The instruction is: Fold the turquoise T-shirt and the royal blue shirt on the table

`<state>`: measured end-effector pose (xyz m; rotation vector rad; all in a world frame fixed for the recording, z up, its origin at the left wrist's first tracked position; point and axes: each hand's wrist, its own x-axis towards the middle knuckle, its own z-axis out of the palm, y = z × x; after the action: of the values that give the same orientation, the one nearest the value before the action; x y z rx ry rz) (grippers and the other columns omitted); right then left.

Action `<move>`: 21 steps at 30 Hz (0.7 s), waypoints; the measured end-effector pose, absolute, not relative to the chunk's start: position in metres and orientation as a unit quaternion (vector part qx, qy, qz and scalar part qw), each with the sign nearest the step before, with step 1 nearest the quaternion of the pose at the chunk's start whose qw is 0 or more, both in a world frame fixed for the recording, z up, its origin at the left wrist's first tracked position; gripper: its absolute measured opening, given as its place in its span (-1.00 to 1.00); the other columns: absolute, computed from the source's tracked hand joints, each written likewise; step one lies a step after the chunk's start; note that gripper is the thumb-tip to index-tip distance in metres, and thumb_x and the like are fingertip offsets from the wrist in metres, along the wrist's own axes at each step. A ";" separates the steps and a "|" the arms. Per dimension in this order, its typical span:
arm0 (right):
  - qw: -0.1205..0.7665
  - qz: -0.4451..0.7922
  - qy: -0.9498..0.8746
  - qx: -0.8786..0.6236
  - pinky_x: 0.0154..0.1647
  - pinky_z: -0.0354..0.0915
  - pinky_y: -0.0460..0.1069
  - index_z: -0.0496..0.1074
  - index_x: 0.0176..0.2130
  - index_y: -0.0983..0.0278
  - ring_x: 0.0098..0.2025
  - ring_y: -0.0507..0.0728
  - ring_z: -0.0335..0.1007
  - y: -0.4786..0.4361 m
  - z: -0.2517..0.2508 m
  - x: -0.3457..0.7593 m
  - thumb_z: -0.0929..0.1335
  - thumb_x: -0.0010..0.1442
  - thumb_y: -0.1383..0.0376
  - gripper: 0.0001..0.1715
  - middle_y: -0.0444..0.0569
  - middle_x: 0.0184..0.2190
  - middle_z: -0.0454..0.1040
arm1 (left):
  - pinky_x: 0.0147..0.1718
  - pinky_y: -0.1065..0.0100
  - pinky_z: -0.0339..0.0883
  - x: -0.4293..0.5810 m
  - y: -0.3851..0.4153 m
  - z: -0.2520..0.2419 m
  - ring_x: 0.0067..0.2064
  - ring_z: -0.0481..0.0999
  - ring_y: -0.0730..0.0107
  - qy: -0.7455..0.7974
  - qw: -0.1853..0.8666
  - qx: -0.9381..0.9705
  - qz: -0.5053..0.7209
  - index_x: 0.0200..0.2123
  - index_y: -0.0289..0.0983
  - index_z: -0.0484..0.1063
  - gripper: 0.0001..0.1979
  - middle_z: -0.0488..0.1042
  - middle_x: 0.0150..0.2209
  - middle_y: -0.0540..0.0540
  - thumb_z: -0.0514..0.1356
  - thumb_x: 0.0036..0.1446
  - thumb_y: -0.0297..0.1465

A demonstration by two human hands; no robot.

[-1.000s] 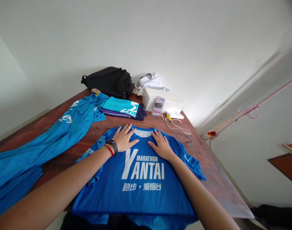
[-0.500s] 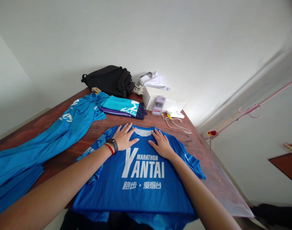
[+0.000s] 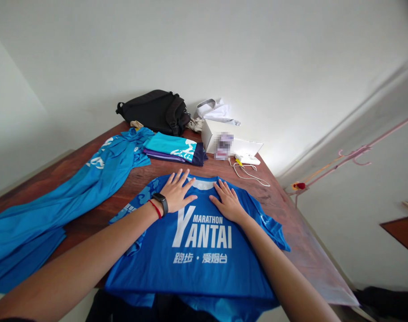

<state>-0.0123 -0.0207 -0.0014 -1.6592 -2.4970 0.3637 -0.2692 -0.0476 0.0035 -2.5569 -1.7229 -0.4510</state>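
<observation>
A blue T-shirt point(image 3: 197, 277) with white "MARATHON YANTAI" lettering lies front up on the table, its collar away from me and its hem hanging over the near edge. My left hand point(image 3: 176, 193) rests on the shirt's left shoulder beside the collar, fingers spread. On the other side of the collar, my right hand point(image 3: 228, 202) lies with fingers stretched out on the fabric. Neither hand grips the cloth. A dark wristband and a red cord circle my left wrist.
Left of the shirt, more blue clothing point(image 3: 79, 183) stretches along the wooden table point(image 3: 105, 210). Folded clothes point(image 3: 168, 145) sit behind it, near a black backpack point(image 3: 150, 112). A white box point(image 3: 208, 134) and a white cable point(image 3: 254, 179) lie at the back right. A pink rack point(image 3: 354, 154) stands at right.
The view has shifted slightly, so everything appears a little further right. Both hands stay on the shirt near the collar, with hardly any movement over the fabric.
</observation>
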 end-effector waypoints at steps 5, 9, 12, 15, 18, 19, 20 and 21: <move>0.063 0.119 -0.828 -0.544 0.43 -0.27 0.33 -0.07 0.45 0.16 0.50 0.26 -0.43 -0.021 -0.002 -0.012 0.07 0.38 -0.19 -0.15 -0.01 0.49 -0.26 | 0.35 -0.15 -0.19 -0.263 -0.064 0.011 0.46 -0.22 -0.14 -0.486 -0.027 -0.866 -0.112 0.41 -0.16 0.07 -0.24 -0.15 0.47 -0.21 0.03 0.29 0.10; 0.059 0.116 -0.826 -0.548 0.43 -0.27 0.32 -0.09 0.46 0.16 0.50 0.27 -0.44 -0.021 -0.002 -0.012 0.06 0.38 -0.20 -0.13 0.00 0.49 -0.27 | 0.34 -0.19 -0.21 -0.262 -0.065 0.010 0.46 -0.23 -0.14 -0.495 -0.066 -0.863 -0.077 0.43 -0.19 0.01 -0.18 -0.18 0.47 -0.24 -0.03 0.28 0.15; 0.056 0.116 -0.825 -0.551 0.44 -0.26 0.31 -0.09 0.46 0.17 0.50 0.28 -0.45 -0.022 -0.001 -0.011 0.06 0.38 -0.20 -0.13 0.00 0.49 -0.27 | 0.33 -0.24 -0.23 -0.266 -0.060 0.007 0.47 -0.26 -0.13 -0.523 -0.066 -0.846 -0.072 0.44 -0.20 -0.02 -0.17 -0.23 0.47 -0.24 -0.06 0.29 0.16; 0.056 0.116 -0.821 -0.556 0.44 -0.26 0.30 -0.09 0.46 0.17 0.50 0.28 -0.46 -0.021 -0.001 -0.010 0.05 0.38 -0.20 -0.12 0.00 0.49 -0.27 | 0.32 -0.30 -0.27 -0.271 -0.056 0.003 0.47 -0.26 -0.14 -0.560 -0.056 -0.823 -0.078 0.44 -0.24 -0.02 -0.16 -0.23 0.47 -0.24 -0.09 0.29 0.16; 0.054 0.115 -0.815 -0.565 0.44 -0.27 0.30 -0.13 0.46 0.20 0.50 0.28 -0.48 -0.019 -0.002 -0.006 0.04 0.37 -0.21 -0.10 0.01 0.49 -0.29 | 0.31 -0.31 -0.29 -0.274 -0.052 0.000 0.47 -0.25 -0.13 -0.585 -0.052 -0.805 -0.085 0.45 -0.25 -0.05 -0.14 -0.21 0.47 -0.22 -0.09 0.28 0.17; 0.051 0.113 -0.813 -0.569 0.44 -0.28 0.30 -0.15 0.47 0.21 0.50 0.28 -0.48 -0.018 -0.003 -0.005 0.04 0.37 -0.22 -0.08 0.01 0.49 -0.30 | 0.32 -0.31 -0.30 -0.275 -0.051 0.000 0.47 -0.25 -0.12 -0.588 -0.051 -0.803 -0.085 0.45 -0.25 -0.06 -0.13 -0.22 0.47 -0.21 -0.09 0.28 0.17; 0.048 0.112 -0.811 -0.572 0.44 -0.28 0.31 -0.16 0.47 0.22 0.50 0.28 -0.49 -0.017 -0.003 -0.004 0.04 0.37 -0.22 -0.07 0.01 0.49 -0.31 | 0.32 -0.31 -0.30 -0.276 -0.051 0.000 0.47 -0.26 -0.11 -0.590 -0.052 -0.802 -0.081 0.45 -0.25 -0.08 -0.12 -0.23 0.47 -0.20 -0.10 0.27 0.18; 0.045 0.110 -0.810 -0.575 0.44 -0.29 0.31 -0.17 0.47 0.23 0.50 0.29 -0.50 -0.016 -0.004 -0.003 0.04 0.36 -0.23 -0.06 0.01 0.49 -0.32 | 0.32 -0.30 -0.30 -0.277 -0.050 0.000 0.47 -0.27 -0.10 -0.591 -0.053 -0.802 -0.076 0.45 -0.27 -0.09 -0.10 -0.25 0.47 -0.20 -0.11 0.26 0.20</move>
<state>-0.0025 -0.0160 -0.0037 -1.7556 -2.4738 0.3372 -0.2772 -0.0499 -0.0002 -2.6069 -1.9208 -0.2476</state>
